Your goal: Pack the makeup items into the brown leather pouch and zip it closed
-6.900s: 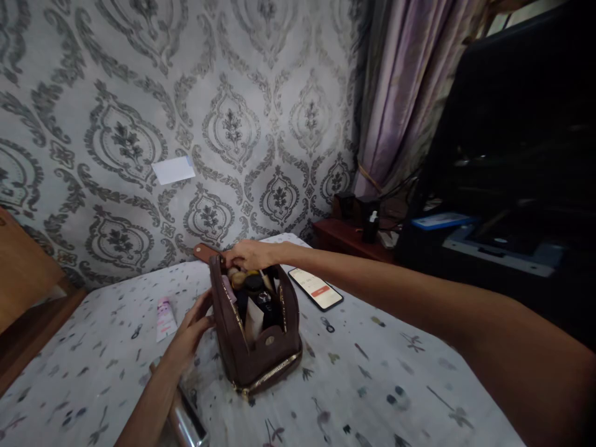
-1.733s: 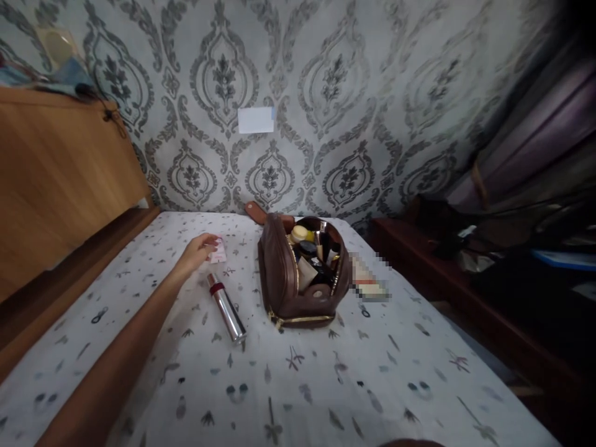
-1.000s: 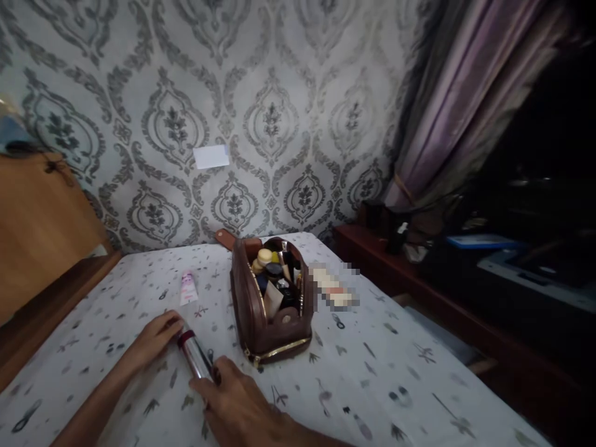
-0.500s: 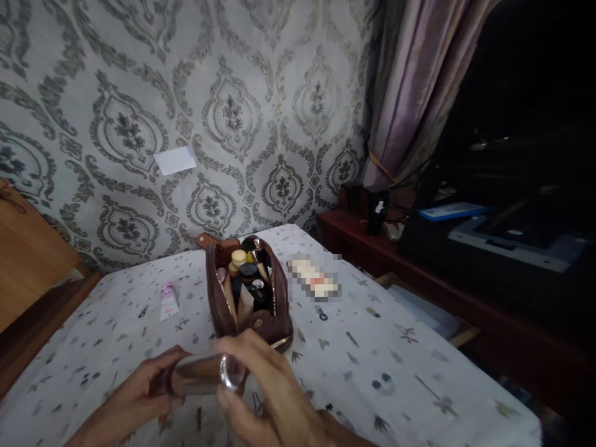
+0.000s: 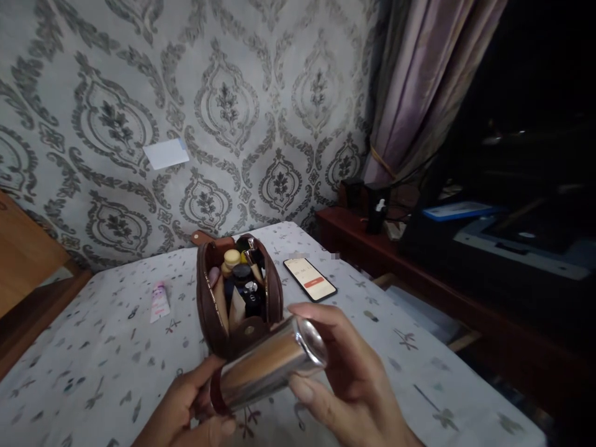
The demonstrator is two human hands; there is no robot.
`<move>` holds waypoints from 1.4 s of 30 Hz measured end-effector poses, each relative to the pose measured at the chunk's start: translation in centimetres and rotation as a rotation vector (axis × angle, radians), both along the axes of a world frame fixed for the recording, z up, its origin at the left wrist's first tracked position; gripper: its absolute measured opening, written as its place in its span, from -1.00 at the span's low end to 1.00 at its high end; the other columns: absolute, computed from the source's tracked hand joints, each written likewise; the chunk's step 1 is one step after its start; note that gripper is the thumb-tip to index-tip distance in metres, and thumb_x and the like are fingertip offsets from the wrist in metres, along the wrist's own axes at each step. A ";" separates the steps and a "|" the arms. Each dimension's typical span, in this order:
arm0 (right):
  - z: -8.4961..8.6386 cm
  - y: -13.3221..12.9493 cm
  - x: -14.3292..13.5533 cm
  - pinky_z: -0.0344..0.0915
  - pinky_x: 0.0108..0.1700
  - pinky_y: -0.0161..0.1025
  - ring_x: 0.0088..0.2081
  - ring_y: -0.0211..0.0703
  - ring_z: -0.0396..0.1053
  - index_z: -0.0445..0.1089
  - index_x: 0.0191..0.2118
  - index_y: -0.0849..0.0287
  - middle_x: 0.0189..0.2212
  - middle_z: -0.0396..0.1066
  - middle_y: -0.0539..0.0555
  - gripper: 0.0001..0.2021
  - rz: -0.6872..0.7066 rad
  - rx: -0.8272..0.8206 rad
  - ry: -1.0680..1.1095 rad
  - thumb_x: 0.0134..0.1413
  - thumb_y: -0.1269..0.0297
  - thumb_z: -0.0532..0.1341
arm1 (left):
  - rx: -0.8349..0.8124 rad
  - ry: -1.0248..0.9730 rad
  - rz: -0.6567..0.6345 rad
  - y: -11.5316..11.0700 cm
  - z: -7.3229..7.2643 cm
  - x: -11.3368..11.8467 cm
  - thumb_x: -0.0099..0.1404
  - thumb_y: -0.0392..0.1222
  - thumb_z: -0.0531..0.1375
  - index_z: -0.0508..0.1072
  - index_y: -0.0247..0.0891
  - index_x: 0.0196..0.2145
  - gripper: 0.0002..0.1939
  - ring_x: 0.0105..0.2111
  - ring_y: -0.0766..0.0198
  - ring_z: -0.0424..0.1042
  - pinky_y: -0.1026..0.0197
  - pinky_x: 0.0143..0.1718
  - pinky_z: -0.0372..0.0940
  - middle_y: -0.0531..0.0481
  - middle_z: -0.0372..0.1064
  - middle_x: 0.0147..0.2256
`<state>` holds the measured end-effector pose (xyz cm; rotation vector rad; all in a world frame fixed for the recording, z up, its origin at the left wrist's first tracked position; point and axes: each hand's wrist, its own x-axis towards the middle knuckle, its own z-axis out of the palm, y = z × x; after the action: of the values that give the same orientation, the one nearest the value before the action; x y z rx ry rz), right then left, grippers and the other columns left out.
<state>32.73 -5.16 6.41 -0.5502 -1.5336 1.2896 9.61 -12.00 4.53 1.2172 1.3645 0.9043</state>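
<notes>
One silver cylinder (image 5: 263, 367) gleams, ringed in maroon.

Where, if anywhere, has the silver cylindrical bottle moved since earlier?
Yes: the silver bottle has risen off the white patterned sheet and moved right, from the left side of the brown leather-look bag to before its near end.

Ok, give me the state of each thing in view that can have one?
Red-banded silver cylinder: tilted, held up
Left hand: closed round the banded end
Right hand: gripping the opposite end
Brown cosmetic bag: unzipped, well filled
Bag's snap tab: unfastened
Smartphone: face up, screen lit
Pink-and-white tube: lying flat
Purple curtain: gathered, tied
Drawer: seemingly pulled out
</notes>
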 end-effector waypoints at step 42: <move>6.1 11.6 -11.3 0.28 -0.52 -0.36 -0.61 -0.28 0.34 0.28 -0.11 0.23 -0.52 0.40 -0.03 -0.69 0.136 0.190 -1.059 0.02 0.23 0.21 | 0.410 -0.112 0.330 10.0 -2.2 -5.7 0.26 0.14 0.21 0.26 -0.10 0.26 -0.33 0.33 0.03 0.08 0.10 0.26 0.16 -0.05 0.12 0.33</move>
<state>21.41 6.41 12.47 -1.1173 -2.5535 0.9414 3.90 -1.98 2.33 1.2366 1.3503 1.5209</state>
